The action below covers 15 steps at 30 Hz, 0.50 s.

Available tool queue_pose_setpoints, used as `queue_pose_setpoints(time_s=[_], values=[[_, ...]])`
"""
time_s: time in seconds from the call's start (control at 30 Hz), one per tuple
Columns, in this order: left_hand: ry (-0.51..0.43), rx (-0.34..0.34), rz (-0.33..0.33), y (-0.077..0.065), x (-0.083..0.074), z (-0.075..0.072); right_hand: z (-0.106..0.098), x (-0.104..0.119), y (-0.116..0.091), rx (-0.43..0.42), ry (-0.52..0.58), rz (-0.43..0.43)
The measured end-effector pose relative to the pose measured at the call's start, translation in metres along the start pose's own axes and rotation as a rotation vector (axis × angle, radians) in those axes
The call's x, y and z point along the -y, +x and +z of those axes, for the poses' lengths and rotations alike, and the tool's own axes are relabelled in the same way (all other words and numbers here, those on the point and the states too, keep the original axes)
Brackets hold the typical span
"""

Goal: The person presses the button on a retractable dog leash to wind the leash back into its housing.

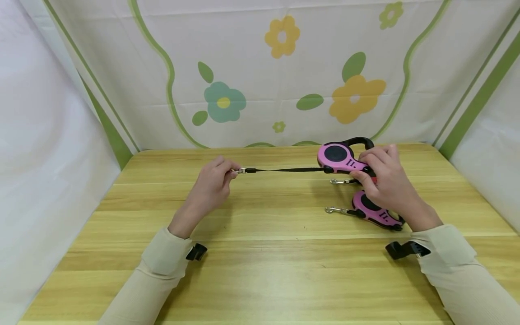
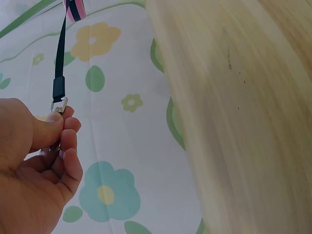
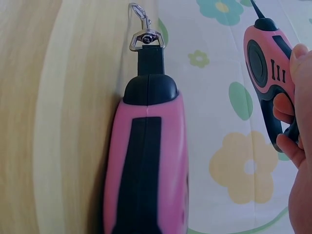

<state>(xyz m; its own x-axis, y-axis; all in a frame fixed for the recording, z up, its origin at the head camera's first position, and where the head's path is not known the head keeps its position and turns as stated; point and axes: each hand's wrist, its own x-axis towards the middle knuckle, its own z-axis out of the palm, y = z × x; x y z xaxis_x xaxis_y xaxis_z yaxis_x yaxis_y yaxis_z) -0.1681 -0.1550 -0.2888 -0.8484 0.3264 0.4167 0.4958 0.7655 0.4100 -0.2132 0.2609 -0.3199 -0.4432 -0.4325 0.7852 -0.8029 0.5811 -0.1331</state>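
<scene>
My right hand (image 1: 387, 178) grips a pink and black retractable dog leash (image 1: 335, 153) by its handle, raised over the table. My left hand (image 1: 213, 183) pinches the metal snap hook (image 1: 241, 171) at the end of its black strap (image 1: 292, 170). Between the hands the strap runs straight and nearly level. In the left wrist view, thumb and fingers cover most of the hook (image 2: 59, 105). A second pink leash (image 1: 375, 212) lies on the table below my right hand, its hook (image 1: 335, 210) pointing left. Another hook (image 1: 341, 181) shows just above it, its leash mostly hidden by my right hand.
The wooden table (image 1: 264, 271) reaches back to a white cloth (image 1: 252, 58) printed with flowers. White cloth walls also stand at the left and right. Each wrist wears a black camera mount (image 1: 197, 252) near the sleeve cuff.
</scene>
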Motion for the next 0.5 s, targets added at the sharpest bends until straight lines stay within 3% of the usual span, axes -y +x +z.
queue_pose_setpoints(time_s=[0.3,0.5], values=[[-0.027,-0.001,-0.017,0.0000,-0.0018,0.0004,-0.0043,0.0003,-0.0008,0.075,-0.017,0.032],[-0.038,-0.004,-0.031,-0.0001,-0.0032,0.0001,-0.0036,-0.0001,0.0001,0.057,-0.003,0.030]])
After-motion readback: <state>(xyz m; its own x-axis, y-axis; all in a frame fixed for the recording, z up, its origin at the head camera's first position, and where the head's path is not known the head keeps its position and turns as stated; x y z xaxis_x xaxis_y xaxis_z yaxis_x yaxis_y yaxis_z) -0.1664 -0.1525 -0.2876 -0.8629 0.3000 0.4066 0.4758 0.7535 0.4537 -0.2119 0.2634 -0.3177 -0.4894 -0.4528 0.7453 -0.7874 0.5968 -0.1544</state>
